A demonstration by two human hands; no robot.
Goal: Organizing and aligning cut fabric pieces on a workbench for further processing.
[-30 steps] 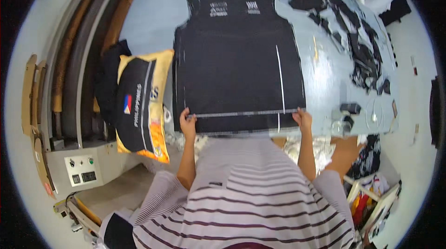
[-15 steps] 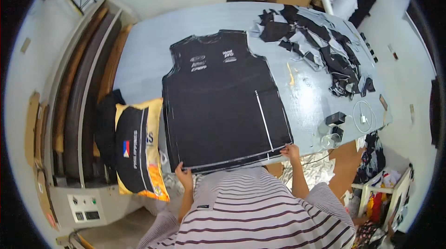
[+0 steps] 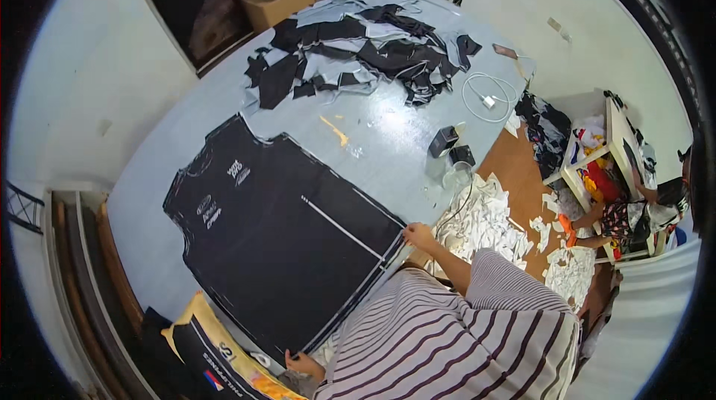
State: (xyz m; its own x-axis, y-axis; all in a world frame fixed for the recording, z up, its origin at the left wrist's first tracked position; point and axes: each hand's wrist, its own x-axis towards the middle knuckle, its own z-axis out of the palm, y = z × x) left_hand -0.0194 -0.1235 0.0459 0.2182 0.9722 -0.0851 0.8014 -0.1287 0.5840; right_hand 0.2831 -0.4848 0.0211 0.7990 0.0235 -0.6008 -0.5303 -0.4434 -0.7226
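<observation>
A black sleeveless shirt panel (image 3: 291,228) with white edge lines and small white chest prints lies flat on the pale blue-grey table. My left hand (image 3: 304,364) pinches its bottom left corner between thumb and fingers. At the opposite end of the hem, my right hand (image 3: 421,237) grips the bottom right corner. A white strip (image 3: 343,228) runs up the panel near its right side. Close to my left hand lies a yellow and black pillow (image 3: 198,333).
Black and grey fabric scraps (image 3: 373,49) cover the table's far part. To the right are small black boxes (image 3: 443,142), a clear cup (image 3: 457,175) and a coiled white cable (image 3: 488,101). White scraps (image 3: 485,221) litter the floor. Another person (image 3: 634,213) is by a shelf at right.
My view has swung to the right, so the table and panel appear rotated and more of the right side shows. Both hands still hold the hem corners.
</observation>
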